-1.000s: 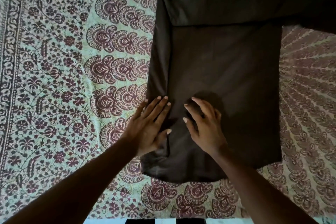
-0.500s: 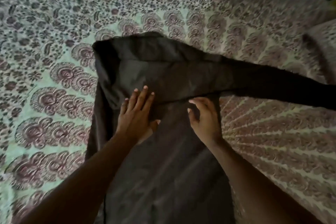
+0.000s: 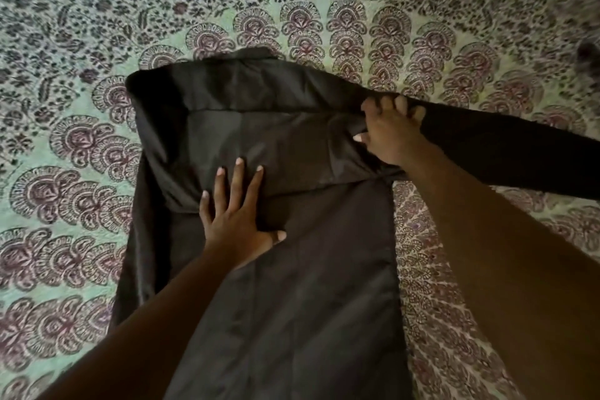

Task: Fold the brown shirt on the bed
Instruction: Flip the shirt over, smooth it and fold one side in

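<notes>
Shirt: the brown shirt [image 3: 292, 269] is lying flat on the bed [image 3: 65, 172], collar end away from the person and hem end running toward them, out of the bottom of the view.
Long axis: the body is running near to far; the one loose sleeve [image 3: 506, 159] is sticking out to the right, almost square to that axis.
Left side: this edge is already lying turned in over the body, its sleeve folded across the chest.
Left hand: the left hand [image 3: 233, 214] is resting flat on the middle of the shirt with fingers straight and spread, pinning the folded part.
Right hand: the right hand [image 3: 389, 133] is sitting at the right shoulder, where the sleeve joins the body, fingers curled down over the cloth and seeming to be gripping it.
Key relation: the sleeve is lying to the right of both hands, and the right hand is touching its root while the left is well apart from it, so bringing the sleeve in looks like the right hand's job, sweeping leftward over the body.
Hidden: the cuff is cut off by the right edge of the view; the hem is out of sight below; the right forearm is covering part of the shirt's right edge.
Hard to tell: the dark cloth is swallowing its creases, so I cannot say how many layers are sitting under the left hand.
</notes>
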{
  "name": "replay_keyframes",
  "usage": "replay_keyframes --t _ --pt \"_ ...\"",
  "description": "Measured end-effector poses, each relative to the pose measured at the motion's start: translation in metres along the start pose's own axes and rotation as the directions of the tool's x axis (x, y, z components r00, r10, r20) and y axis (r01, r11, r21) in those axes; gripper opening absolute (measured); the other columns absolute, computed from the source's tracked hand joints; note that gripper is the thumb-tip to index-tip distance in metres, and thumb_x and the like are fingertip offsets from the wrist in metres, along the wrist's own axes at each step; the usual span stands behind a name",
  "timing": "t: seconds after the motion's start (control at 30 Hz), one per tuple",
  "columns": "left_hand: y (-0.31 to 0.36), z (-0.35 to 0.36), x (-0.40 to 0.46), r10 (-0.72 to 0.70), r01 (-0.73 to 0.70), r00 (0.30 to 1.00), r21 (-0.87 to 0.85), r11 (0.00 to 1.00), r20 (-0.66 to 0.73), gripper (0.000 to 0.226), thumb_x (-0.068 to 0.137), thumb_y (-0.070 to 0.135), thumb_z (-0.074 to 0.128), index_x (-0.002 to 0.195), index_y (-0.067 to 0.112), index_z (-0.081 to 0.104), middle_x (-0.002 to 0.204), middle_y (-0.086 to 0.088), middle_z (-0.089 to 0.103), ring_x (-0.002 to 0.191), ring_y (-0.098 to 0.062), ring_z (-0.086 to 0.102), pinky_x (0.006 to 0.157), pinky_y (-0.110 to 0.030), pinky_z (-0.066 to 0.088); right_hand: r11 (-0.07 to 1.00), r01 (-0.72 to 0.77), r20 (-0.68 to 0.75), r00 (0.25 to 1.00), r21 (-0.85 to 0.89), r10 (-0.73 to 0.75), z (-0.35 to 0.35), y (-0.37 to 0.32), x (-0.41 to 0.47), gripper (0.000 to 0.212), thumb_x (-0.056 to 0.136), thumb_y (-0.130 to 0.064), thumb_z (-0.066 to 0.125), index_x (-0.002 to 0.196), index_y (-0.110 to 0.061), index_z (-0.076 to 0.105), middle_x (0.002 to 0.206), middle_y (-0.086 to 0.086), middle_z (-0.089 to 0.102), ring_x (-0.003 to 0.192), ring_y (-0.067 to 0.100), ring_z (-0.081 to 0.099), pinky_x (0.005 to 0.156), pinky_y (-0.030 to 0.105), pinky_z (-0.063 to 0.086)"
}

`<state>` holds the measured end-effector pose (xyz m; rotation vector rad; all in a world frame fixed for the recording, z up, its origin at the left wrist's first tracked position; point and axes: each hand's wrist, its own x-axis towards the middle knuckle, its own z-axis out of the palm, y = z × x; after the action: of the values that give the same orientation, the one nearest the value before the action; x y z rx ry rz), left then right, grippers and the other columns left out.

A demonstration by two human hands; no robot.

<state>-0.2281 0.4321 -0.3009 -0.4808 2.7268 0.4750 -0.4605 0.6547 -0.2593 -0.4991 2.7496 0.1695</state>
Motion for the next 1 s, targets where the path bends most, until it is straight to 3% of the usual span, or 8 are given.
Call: replay_keyframes --t 0.2,0.37,0.43,0.53,0.67,0.73,0.87,1.0 --pt "0.000 -0.012 0.005 -0.032 0.038 0.992 -0.042 0.998 0.121 0.133 0.064 0.067 0.079 0.153 0.056 -0.019 0.161 0.019 -0.038 0.152 -0.019 -0.032 0.124 -0.054 -0.008 0.990 0.142 -0.286 0.947 -0.023 -0.143 -0.001 -0.047 -0.089 0.011 0.081 -0.021 0.074 0.074 -0.015 0.067 0.076 0.006 0.067 0.089 0.034 0.060 0.093 0.050 0.028" --pt "-0.009 -0.024 0.007 -0.028 0.057 0.996 -0.366 0.929 0.084 0.060 0.104 0.056 0.035 0.160 0.036 0.026 0.171 0.013 -0.007 0.158 -0.016 -0.011 0.126 -0.048 -0.007 0.977 0.208 -0.256 0.948 0.048 -0.189 0.015 -0.123 -0.202 0.024 0.057 -0.024 0.089 0.059 -0.018 0.065 0.057 0.001 0.060 0.061 0.027 0.061 0.066 0.043 0.049" --pt "-0.010 -0.038 -0.002 -0.095 0.133 0.991 -0.673 0.728 0.094 0.058 0.108 0.051 0.033 0.154 0.018 0.041 0.169 -0.004 0.022 0.158 -0.025 0.013 0.128 -0.052 0.005 0.979 0.185 -0.174 0.970 0.084 -0.168 0.027 -0.155 -0.233 0.029 0.051 -0.024 0.093 0.058 -0.019 0.065 0.058 0.001 0.060 0.060 0.025 0.062 0.058 0.038 0.050" --pt "-0.009 -0.051 -0.025 -0.324 0.124 0.946 -0.903 0.411 -0.018 0.058 0.089 0.081 0.044 0.096 0.028 0.064 0.118 -0.010 0.064 0.120 -0.032 0.059 0.108 -0.050 0.045 0.974 0.163 -0.090 0.985 0.159 -0.150 0.045 -0.197 -0.263 0.032 0.047 -0.024 0.094 0.061 -0.019 0.066 0.061 0.002 0.061 0.062 0.024 0.062 0.044 0.031 0.046" --pt "-0.028 -0.043 -0.052 -0.296 0.253 0.950 -0.802 0.541 0.100 0.049 0.078 0.059 0.076 0.105 0.018 0.071 0.100 -0.002 0.075 0.093 -0.018 0.071 0.082 -0.035 0.059 0.952 0.162 -0.071 0.986 0.260 -0.148 0.056 -0.237 -0.289 0.033 0.052 -0.015 0.092 0.078 -0.011 0.071 0.073 0.007 0.066 0.063 0.023 0.065 0.039 0.029 0.048" --pt "-0.043 -0.041 -0.059 -0.333 0.266 0.942 -0.688 0.675 0.037 0.031 0.086 0.031 0.080 0.109 0.013 0.070 0.094 0.000 0.072 0.091 -0.016 0.068 0.079 -0.026 0.050 0.911 0.262 -0.070 0.965 0.320 -0.253 0.056 -0.252 -0.300 0.025 0.067 -0.010 0.084 0.087 -0.009 0.069 0.082 0.010 0.066 0.071 0.027 0.067 0.044 0.032 0.051" --pt "-0.065 -0.051 -0.075 -0.439 0.300 0.897 -0.658 0.691 -0.052 0.029 0.092 0.019 0.073 0.119 0.010 0.068 0.102 -0.008 0.073 0.103 -0.026 0.067 0.076 -0.020 0.036 0.824 0.320 -0.043 0.939 0.468 -0.340 0.046 -0.265 -0.315 0.017 0.092 -0.018 0.066 0.109 -0.014 0.066 0.108 0.009 0.065 0.090 0.030 0.068 0.068 0.039 0.059" --pt "-0.083 -0.045 -0.089 -0.357 0.250 0.933 -0.659 0.710 -0.031 0.044 0.087 0.019 0.078 0.126 0.012 0.059 0.088 0.002 0.065 0.090 -0.021 0.063 0.072 -0.019 0.035 0.836 0.311 -0.408 0.906 0.452 -0.116 0.043 -0.249 -0.307 0.030 0.084 -0.030 0.074 0.112 -0.022 0.067 0.123 0.004 0.064 0.104 0.019 0.066 0.078 0.032 0.061"
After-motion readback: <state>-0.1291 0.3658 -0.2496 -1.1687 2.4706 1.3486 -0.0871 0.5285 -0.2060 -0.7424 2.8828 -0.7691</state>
